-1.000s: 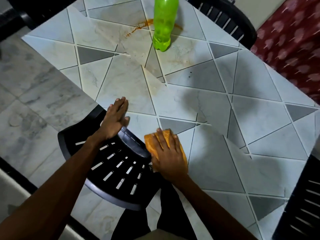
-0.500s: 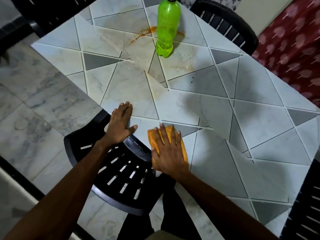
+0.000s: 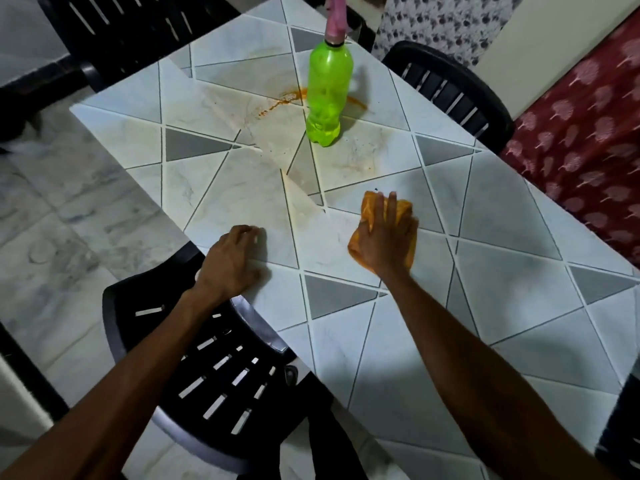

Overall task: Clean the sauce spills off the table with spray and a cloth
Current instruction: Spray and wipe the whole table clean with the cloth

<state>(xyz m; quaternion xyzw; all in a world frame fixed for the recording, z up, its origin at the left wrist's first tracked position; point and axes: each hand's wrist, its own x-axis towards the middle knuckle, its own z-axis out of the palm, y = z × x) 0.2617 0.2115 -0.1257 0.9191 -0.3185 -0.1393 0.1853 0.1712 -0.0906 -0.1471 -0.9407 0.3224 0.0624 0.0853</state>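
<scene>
Cloth (image 3: 371, 206) has slid up the table (image 3: 485, 271) since a second ago — our right hand (image 3: 388, 244) presses it flat-fingered, nearer the sauce spill (image 3: 287, 98) beside the green spray bottle (image 3: 329, 91). Our left hand (image 3: 232, 261) rests loose, holding nothing, on the table edge — the spill awaits wiping.

The spray bottle (image 3: 329, 95) is cut off at the top edge, so that only the lower part of its pink spray head (image 3: 335, 22) is seen. Part of the orange sauce spill (image 3: 289, 98) is hidden behind the bottle. Most of the orange cloth (image 3: 371, 206) is covered by the right hand (image 3: 388, 242). The near black chair (image 3: 221, 379) is partly concealed by the left forearm (image 3: 138, 375) and the table (image 3: 519, 271), itself cropped at the right. A dark shape (image 3: 14, 129) at the left edge is blurred beyond recognition.
</scene>
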